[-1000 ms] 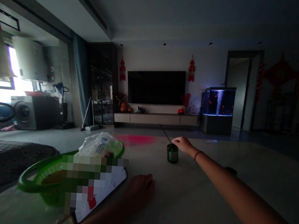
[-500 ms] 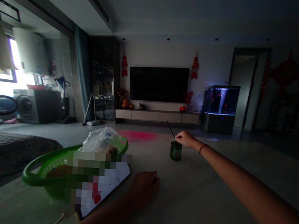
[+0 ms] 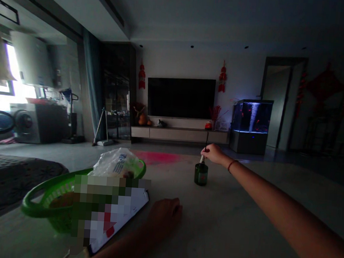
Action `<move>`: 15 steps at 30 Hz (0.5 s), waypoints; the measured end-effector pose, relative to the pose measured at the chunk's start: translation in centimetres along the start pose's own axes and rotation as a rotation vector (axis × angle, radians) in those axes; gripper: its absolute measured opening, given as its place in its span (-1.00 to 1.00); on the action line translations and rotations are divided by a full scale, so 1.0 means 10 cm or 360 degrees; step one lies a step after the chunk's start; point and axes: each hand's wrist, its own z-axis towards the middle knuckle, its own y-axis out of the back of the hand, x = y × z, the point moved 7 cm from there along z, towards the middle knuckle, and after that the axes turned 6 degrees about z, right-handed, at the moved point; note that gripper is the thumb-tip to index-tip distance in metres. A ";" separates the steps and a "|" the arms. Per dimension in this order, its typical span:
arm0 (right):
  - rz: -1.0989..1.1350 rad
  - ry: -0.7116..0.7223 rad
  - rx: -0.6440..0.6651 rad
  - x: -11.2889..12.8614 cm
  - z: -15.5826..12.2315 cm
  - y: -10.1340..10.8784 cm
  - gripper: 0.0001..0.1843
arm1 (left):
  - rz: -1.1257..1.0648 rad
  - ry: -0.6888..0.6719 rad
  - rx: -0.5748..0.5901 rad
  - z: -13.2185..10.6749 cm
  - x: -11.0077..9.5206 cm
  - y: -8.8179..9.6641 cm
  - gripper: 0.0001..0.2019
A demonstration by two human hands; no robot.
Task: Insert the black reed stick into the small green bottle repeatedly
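My right hand [image 3: 212,152] reaches out over the table with its fingers pinched on a thin dark-handled brush [image 3: 202,159]. The brush stands almost upright, its light-coloured lower part going into the mouth of a small dark green glass jar [image 3: 201,176]. Its tip is hidden inside. Closer to me, my left hand [image 3: 164,215] rests on the tabletop, fingers curled and nothing seen in them. To its left a phone [image 3: 124,216] with a bright, partly blurred-out screen leans against a green plastic basket [image 3: 36,210].
A clear plastic bag [image 3: 115,162] lies in the basket. A pink patch [image 3: 161,157] colours the far part of the pale table [image 3: 226,227]. Beyond stand a low TV cabinet [image 3: 177,135] and a lit fish tank [image 3: 251,117].
In my right hand the brush has swung from leaning left to nearly upright, and the hand has risen slightly above the jar. My left hand stays in place.
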 end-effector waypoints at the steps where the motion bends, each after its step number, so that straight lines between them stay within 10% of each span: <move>1: 0.0026 0.0000 -0.0019 0.00 0.03 0.09 -0.84 | -0.0005 0.0006 0.0000 0.00 0.00 0.00 -0.70; 9: 0.0895 -0.0288 -0.0037 -0.15 -0.04 0.89 -0.97 | -0.0073 0.0005 0.0067 0.01 -0.01 0.04 -0.71; 15: 0.0699 -0.0750 0.1128 -0.35 -0.78 0.53 -0.76 | -0.0037 0.0007 0.0060 0.01 -0.02 0.04 -0.71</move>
